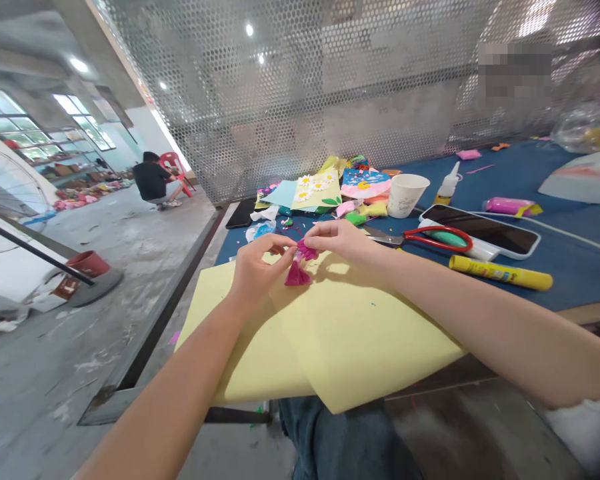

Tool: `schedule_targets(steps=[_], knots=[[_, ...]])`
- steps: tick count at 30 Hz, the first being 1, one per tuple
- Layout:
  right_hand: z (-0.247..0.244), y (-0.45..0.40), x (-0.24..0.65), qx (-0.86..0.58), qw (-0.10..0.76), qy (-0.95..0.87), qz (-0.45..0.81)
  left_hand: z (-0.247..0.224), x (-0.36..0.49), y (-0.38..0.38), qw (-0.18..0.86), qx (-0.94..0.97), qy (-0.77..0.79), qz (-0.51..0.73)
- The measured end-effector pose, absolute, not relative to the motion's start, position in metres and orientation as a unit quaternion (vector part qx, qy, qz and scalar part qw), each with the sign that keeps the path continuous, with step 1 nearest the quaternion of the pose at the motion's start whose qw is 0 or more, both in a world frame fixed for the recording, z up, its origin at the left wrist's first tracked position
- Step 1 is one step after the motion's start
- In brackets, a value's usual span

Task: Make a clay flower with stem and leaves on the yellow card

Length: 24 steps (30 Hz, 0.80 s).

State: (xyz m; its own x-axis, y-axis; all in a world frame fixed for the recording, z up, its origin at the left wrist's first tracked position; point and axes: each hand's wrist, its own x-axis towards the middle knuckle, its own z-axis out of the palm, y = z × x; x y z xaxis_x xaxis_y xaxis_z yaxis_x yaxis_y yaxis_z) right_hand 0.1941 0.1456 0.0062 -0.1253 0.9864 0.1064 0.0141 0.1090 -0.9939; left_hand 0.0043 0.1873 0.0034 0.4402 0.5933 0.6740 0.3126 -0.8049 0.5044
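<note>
1. At the near edge of the worktop (pixel 570 280), my head camera shows my left hand (pixel 260 267) and right hand (pixel 337 241) meeting over a yellow sheet (pixel 330 340).
2. Both hands are almost closed, each pinching a small piece of magenta paper (pixel 300 270) from its own side. The paper sits between them, with a loose, fan-shaped tuft hanging below my fingertips over the sheet.
3. For paper this soft, I judge that a firm pinch at the narrow gathered part works best, with the tuft left free so it doesn't crush.
4. Just past my right hand lie scissors (pixel 437 239) with red handles, a yellow glue stick (pixel 500 273) and a phone (pixel 480 230).
5. Farther back on the worktop stand a paper cup (pixel 405 195) and a glue bottle (pixel 447 185), near a card with white daisies (pixel 315 190).
6. Off to the left, beyond the worktop, a co-worker (pixel 153 180) in a dark shirt crouches on the floor.
</note>
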Motion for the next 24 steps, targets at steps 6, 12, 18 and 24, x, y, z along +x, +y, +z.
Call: schedule_targets(steps=[6, 12, 18, 24], knots=[[0.005, 0.154, 0.198, -0.448, 0.496, -0.594, 0.448, 0.001, 0.001, 0.191, 0.178, 0.824, 0.294, 0.45], [0.003, 0.158, 0.198, -0.444, 0.511, -0.596, 0.432, 0.001, 0.001, 0.191, 0.148, 0.844, 0.249, 0.452], [0.001, 0.159, 0.198, -0.445, 0.506, -0.604, 0.425, 0.001, 0.002, 0.19, 0.126, 0.849, 0.255, 0.446], [0.003, 0.16, 0.198, -0.449, 0.514, -0.596, 0.424, 0.001, 0.0, 0.191, 0.133, 0.842, 0.282, 0.44]])
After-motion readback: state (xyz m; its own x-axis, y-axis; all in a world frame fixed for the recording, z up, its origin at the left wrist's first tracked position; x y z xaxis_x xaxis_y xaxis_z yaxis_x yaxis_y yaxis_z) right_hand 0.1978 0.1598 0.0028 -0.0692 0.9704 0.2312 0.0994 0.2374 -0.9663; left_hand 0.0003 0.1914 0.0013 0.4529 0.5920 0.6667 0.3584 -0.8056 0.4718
